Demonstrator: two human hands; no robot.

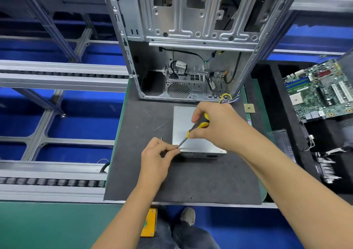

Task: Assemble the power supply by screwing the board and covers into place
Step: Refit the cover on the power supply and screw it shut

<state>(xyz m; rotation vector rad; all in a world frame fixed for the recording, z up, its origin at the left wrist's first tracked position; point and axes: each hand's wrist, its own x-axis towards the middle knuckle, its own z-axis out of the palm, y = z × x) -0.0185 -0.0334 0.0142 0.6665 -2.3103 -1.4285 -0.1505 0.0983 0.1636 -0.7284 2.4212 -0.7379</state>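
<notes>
Yellow-handled screwdriver (198,127) gripped in my right hand (215,126), while my left hand (159,156) pinches its tip, I judge to steady it at the power supply (193,134) cover's corner.

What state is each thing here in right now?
Silver metal power supply box: lies flat on the dark mat, cover on.
Yellow-and-black-handled screwdriver: tilted, tip at the box's near-left corner.
Right hand: grips the handle.
Left hand: pinches the shaft near the tip.
Grey computer case: open.
</notes>
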